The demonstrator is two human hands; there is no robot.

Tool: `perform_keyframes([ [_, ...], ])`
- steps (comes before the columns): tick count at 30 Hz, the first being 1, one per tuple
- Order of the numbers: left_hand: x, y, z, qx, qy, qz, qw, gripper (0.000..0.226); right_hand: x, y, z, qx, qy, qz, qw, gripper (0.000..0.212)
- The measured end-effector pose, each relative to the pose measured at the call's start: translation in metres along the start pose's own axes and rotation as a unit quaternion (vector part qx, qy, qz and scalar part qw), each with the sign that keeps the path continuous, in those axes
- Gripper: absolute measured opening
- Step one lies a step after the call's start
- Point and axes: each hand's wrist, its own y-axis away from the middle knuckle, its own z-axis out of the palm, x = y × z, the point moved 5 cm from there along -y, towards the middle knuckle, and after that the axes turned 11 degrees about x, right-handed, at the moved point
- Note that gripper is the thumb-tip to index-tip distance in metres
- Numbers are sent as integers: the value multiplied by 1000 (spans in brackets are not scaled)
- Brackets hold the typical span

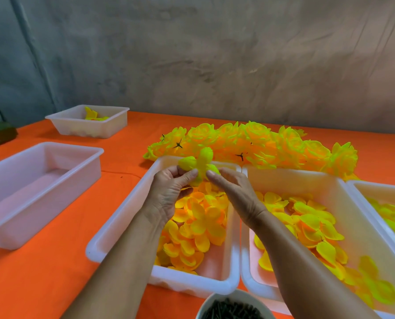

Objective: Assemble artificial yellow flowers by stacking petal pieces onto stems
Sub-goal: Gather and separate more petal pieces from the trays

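Above middle tray, left hand and right hand both pinch petal piece (grip clamped, lobes above fingertips).

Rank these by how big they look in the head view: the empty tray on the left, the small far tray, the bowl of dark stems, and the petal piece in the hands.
1. Empty tray
2. Small far tray or bowl of dark stems: unsure, since the bowl is cut off and nearer
3. Petal piece

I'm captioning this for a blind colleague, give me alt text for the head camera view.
Both hands, left hand and right hand, pinch a yellow petal piece above a white tray of loose petals on an orange tablecloth. A row of finished yellow flowers lies behind the trays; a bowl of dark stems sits nearest.
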Motion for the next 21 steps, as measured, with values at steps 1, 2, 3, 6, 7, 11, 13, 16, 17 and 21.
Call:
perform_keyframes([
  [1,-1,1,2,-6,-24,10,1000,9,4,0,0,-10,-18,13,1000,35],
  [2,-2,2,3,-8,-47,22,999,11,6,1,1,-13,-35,26,999,29],
  [3,-3,3,3,-7,-64,32,997,12,9,0,1,-7,-46,33,998,16],
  [6,-3,3,3,-10,-72,41,997,11,12,-1,-3,21,-63,39,997,12],
  [7,-3,3,3,-16,-67,37,997,8,13,-1,-4,29,-64,38,997,9],
  [11,-2,2,3,-13,-37,7,999,2,13,-1,-6,42,-69,37,996,17],
  [13,-3,3,3,-5,-27,6,1000,3,14,-1,-5,41,-61,39,996,22],
  [16,-3,2,2,6,-33,14,999,4,13,-1,-4,47,-69,49,995,25],
  [17,-2,2,1,11,-37,20,999,5,13,-1,-4,49,-75,52,995,26],
  [21,2,2,-1,37,-36,61,997,11,11,-1,-3,40,-76,46,995,29],
])
